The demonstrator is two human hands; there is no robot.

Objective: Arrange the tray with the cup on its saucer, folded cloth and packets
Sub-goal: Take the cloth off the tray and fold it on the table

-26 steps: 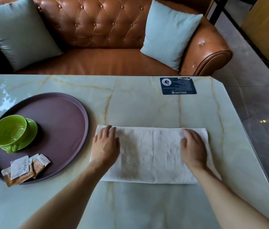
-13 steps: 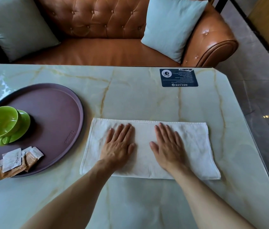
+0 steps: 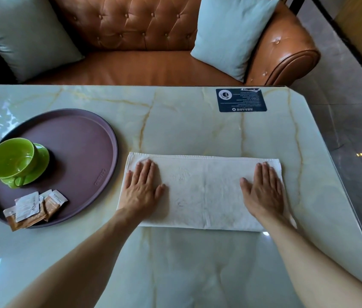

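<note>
A white cloth (image 3: pixel 202 192) lies folded into a long rectangle on the marble table, right of the tray. My left hand (image 3: pixel 142 188) presses flat on its left end with straight fingers. My right hand (image 3: pixel 263 191) presses flat on its right end. The round brown tray (image 3: pixel 82 152) sits at the table's left. On it a green cup (image 3: pixel 11 160) stands on a green saucer (image 3: pixel 40 162). Several small packets (image 3: pixel 34 205), brown and white, lie at the tray's near rim.
A dark blue card (image 3: pixel 241 100) lies flat near the table's far right corner. The table's right edge (image 3: pixel 340 185) runs diagonally, with tiled floor beyond. A brown leather sofa (image 3: pixel 135 41) with two pale cushions stands behind the table.
Both hands slid from the cloth's ends to its middle, then back out to the ends, palms flat. The cloth stays in place; the view shifted slightly.
</note>
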